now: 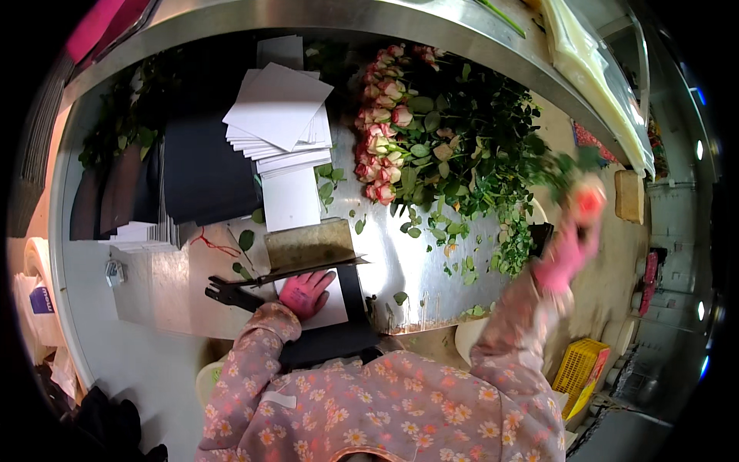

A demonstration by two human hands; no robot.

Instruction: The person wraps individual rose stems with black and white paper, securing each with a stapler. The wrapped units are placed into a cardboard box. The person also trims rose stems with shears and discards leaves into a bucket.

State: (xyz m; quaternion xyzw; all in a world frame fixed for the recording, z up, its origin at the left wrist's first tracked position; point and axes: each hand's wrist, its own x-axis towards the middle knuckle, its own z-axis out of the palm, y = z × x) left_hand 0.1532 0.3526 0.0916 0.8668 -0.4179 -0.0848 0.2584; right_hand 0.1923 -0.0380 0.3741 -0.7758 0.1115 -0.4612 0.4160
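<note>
My left hand (pixel 305 295), in a pink glove, lies flat with fingers spread on a white card (pixel 332 306). Under that card is a black sheet (pixel 323 344). Just beyond the fingers stands a low metal plate (pixel 309 245) with a dark edge, and a black-handled tool (pixel 231 294) lies beside the wrist. Out to the right, my right hand (pixel 564 258), also gloved in pink, is closed around a pink rose (pixel 589 202) close to its bloom. Motion blurs this hand and the rose; leaves trail behind the flower.
Many pink-and-white roses (pixel 379 146) lie piled on the metal table (pixel 392 269), their leafy stems toward the right. White cards (pixel 281 104) are stacked beside black sheets (pixel 208 173). A metal shelf edge (pixel 369 21) spans the far side. A yellow crate (pixel 579 369) stands at lower right.
</note>
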